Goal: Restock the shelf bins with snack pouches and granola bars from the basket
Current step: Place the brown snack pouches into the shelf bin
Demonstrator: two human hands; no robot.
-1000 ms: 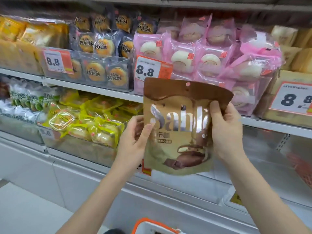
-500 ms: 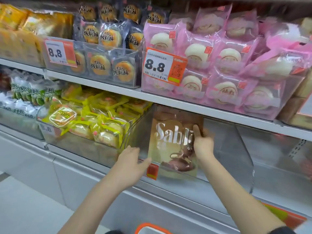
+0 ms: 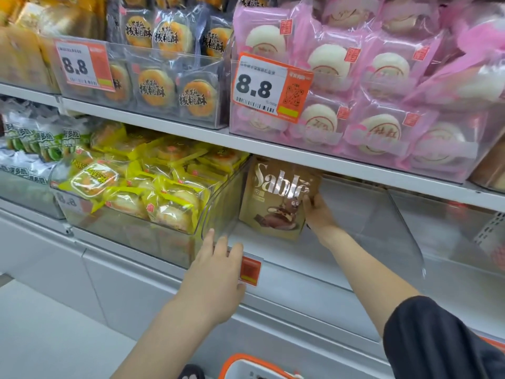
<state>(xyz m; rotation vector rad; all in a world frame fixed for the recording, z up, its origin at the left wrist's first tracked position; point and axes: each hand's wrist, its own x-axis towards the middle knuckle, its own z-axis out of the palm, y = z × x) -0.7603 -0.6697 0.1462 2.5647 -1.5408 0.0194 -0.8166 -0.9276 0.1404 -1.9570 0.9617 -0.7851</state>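
Shelf bins are lining two tiers, and the clear one in the lower middle is taking stock now — its neighbours to the left and above are already sitting full of yellow-wrapped cakes and pink-wrapped buns. Inside it a brown Sablé pouch is standing upright toward the back, face forward, likely so the label reads from the aisle. My right hand is reaching deep in, its grip pinching the pouch's right edge to keep it from tipping. My left hand is lying with fingers fairly straight over the bin's front lip beside the orange price tag — apparently bracing the bin, holding nothing. Below, the basket is waiting by the bottom edge, contents hidden.
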